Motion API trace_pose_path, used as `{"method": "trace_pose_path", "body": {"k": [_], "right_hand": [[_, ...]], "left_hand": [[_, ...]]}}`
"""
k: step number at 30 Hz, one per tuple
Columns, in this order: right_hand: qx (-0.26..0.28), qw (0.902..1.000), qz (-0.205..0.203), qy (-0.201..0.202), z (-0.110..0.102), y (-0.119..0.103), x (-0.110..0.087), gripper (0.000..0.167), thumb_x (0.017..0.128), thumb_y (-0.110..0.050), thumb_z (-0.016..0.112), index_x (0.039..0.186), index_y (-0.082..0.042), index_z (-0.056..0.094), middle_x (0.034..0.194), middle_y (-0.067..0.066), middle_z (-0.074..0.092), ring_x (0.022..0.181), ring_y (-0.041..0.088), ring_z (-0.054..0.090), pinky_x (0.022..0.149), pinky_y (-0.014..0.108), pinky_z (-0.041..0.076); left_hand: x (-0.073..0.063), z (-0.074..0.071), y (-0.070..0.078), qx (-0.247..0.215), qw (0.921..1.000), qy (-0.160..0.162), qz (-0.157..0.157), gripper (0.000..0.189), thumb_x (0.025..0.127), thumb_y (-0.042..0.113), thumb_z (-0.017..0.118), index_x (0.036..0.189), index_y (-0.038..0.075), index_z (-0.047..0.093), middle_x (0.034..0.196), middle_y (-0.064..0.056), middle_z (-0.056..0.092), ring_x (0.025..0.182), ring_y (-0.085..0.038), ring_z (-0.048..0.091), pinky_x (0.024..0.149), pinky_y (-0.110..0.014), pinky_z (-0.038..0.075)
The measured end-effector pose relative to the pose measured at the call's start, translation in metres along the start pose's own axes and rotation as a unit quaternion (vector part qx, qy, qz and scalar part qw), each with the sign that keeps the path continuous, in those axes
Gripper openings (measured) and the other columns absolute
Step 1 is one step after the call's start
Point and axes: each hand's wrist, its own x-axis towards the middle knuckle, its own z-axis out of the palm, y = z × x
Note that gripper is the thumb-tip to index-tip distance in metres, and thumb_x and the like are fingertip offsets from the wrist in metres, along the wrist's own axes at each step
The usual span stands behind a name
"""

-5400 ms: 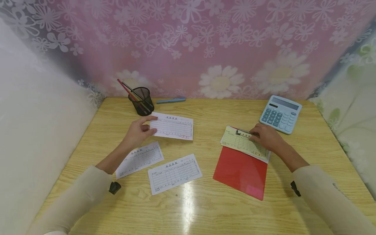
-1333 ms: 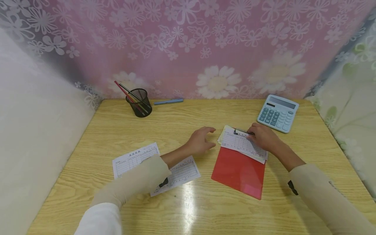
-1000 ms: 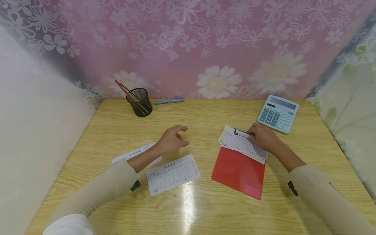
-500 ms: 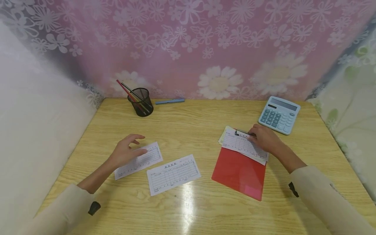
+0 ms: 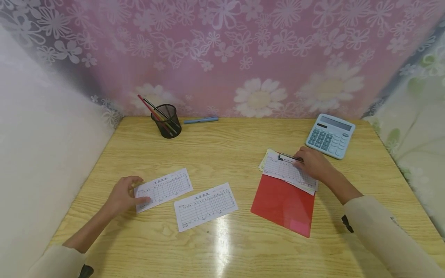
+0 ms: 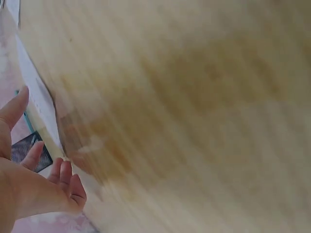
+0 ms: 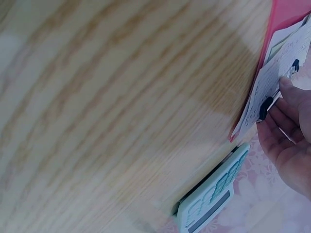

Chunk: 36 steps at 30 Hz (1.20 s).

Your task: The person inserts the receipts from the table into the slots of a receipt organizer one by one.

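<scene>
My left hand (image 5: 122, 197) is at the left end of a white printed form slip (image 5: 167, 187), its thumb over the slip's lower left corner. In the left wrist view the thumb and fingers (image 6: 34, 158) stand apart near the slip's edge (image 6: 41, 99). A second white slip (image 5: 205, 206) lies flat just to the right. On the right, my right hand (image 5: 314, 164) pinches the metal clip (image 7: 266, 108) at the top of a red clipboard (image 5: 285, 204). Under that clip are a white slip (image 5: 281, 168) on top and a yellow one (image 5: 262, 164) showing at the left edge.
A black mesh pen cup (image 5: 167, 125) with pencils stands at the back left, a blue pen (image 5: 201, 120) beside it. The light blue calculator (image 5: 330, 136) lies behind my right hand. A flowered wall covering (image 5: 222, 58) rises behind the wooden table (image 5: 222, 255).
The white slip my left hand held 5.4 s ago now lies on top under the clip. My left hand has moved left, away from the clipboard, to the leftmost slip. The right hand keeps its place.
</scene>
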Motion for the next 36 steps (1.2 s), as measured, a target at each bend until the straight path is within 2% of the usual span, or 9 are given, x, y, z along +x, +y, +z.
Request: {"method": "trace_pose_path", "body": {"k": [4, 9, 13, 17, 20, 24, 29, 33, 36], "right_hand": [[0.001, 1.0000, -0.001, -0.001, 0.000, 0.000, 0.000, 0.025, 0.086, -0.016, 0.069, 0.104, 0.001, 0.068, 0.094, 0.012, 0.061, 0.079, 0.023, 0.056, 0.076, 0.043, 0.048], [0.002, 1.0000, -0.003, 0.003, 0.000, 0.000, -0.001, 0.025, 0.086, -0.016, 0.068, 0.104, 0.001, 0.068, 0.094, 0.013, 0.062, 0.079, 0.023, 0.056, 0.076, 0.042, 0.048], [0.003, 1.0000, -0.003, 0.004, -0.001, 0.000, -0.001, 0.024, 0.086, -0.016, 0.068, 0.104, 0.001, 0.068, 0.094, 0.013, 0.062, 0.079, 0.023, 0.056, 0.076, 0.043, 0.048], [0.003, 1.0000, -0.003, 0.003, -0.001, -0.001, 0.000, 0.024, 0.087, -0.016, 0.068, 0.104, 0.001, 0.068, 0.094, 0.012, 0.061, 0.080, 0.023, 0.056, 0.076, 0.043, 0.048], [0.003, 1.0000, 0.000, 0.001, 0.000, -0.001, -0.001, 0.025, 0.087, -0.016, 0.068, 0.104, 0.001, 0.068, 0.094, 0.012, 0.062, 0.080, 0.023, 0.056, 0.076, 0.043, 0.048], [0.002, 1.0000, 0.002, 0.000, 0.000, 0.000, -0.001, 0.025, 0.087, -0.016, 0.068, 0.104, 0.001, 0.068, 0.095, 0.012, 0.062, 0.079, 0.023, 0.056, 0.077, 0.043, 0.048], [0.003, 1.0000, 0.003, -0.002, 0.000, -0.001, -0.001, 0.025, 0.087, -0.016, 0.068, 0.104, 0.001, 0.068, 0.095, 0.013, 0.062, 0.080, 0.023, 0.056, 0.077, 0.043, 0.048], [0.005, 1.0000, -0.002, 0.004, -0.001, -0.002, -0.001, 0.025, 0.086, -0.016, 0.069, 0.104, 0.001, 0.068, 0.094, 0.013, 0.062, 0.080, 0.023, 0.057, 0.077, 0.043, 0.048], [0.007, 0.9998, -0.009, 0.014, -0.001, -0.002, -0.002, 0.024, 0.086, -0.015, 0.069, 0.102, 0.002, 0.068, 0.093, 0.013, 0.061, 0.078, 0.023, 0.057, 0.075, 0.043, 0.048]], "left_hand": [[-0.007, 0.004, 0.002, 0.006, 1.0000, 0.003, -0.006, 0.071, 0.069, 0.030, 0.084, 0.124, -0.001, 0.053, 0.131, -0.029, 0.044, 0.114, -0.045, 0.041, 0.085, -0.054, 0.037], [-0.007, 0.007, 0.007, 0.019, 0.9997, 0.001, -0.017, 0.062, 0.071, 0.025, 0.082, 0.121, 0.002, 0.054, 0.131, -0.031, 0.042, 0.112, -0.047, 0.039, 0.080, -0.056, 0.028], [-0.002, 0.010, 0.006, 0.005, 0.9999, 0.000, -0.015, 0.057, 0.075, 0.019, 0.080, 0.122, 0.000, 0.054, 0.129, -0.029, 0.043, 0.104, -0.039, 0.045, 0.079, -0.044, 0.036], [0.002, 0.011, 0.007, -0.032, 0.9992, 0.004, -0.021, 0.054, 0.076, 0.012, 0.078, 0.122, -0.002, 0.053, 0.131, -0.028, 0.035, 0.097, -0.033, 0.050, 0.073, -0.030, 0.044], [0.004, 0.012, 0.010, -0.065, 0.9972, 0.008, -0.035, 0.052, 0.078, 0.008, 0.076, 0.123, -0.003, 0.052, 0.137, -0.030, 0.024, 0.094, -0.033, 0.054, 0.068, -0.024, 0.047], [0.005, 0.013, 0.014, -0.080, 0.9955, 0.026, -0.042, 0.044, 0.080, 0.003, 0.072, 0.120, -0.005, 0.055, 0.142, -0.034, 0.018, 0.087, -0.030, 0.058, 0.061, -0.019, 0.047], [0.006, 0.015, 0.013, -0.066, 0.9956, 0.058, -0.033, 0.034, 0.082, 0.002, 0.070, 0.114, -0.004, 0.061, 0.136, -0.033, 0.033, 0.078, -0.023, 0.059, 0.054, -0.018, 0.044], [0.009, 0.017, 0.010, -0.053, 0.9951, 0.079, -0.027, 0.026, 0.083, 0.006, 0.070, 0.108, 0.000, 0.066, 0.117, -0.027, 0.057, 0.075, -0.018, 0.055, 0.052, -0.018, 0.041], [0.013, 0.018, 0.008, -0.062, 0.9941, 0.086, -0.025, 0.021, 0.085, 0.005, 0.068, 0.106, 0.001, 0.067, 0.108, -0.024, 0.065, 0.077, -0.017, 0.056, 0.053, -0.018, 0.043]]}}
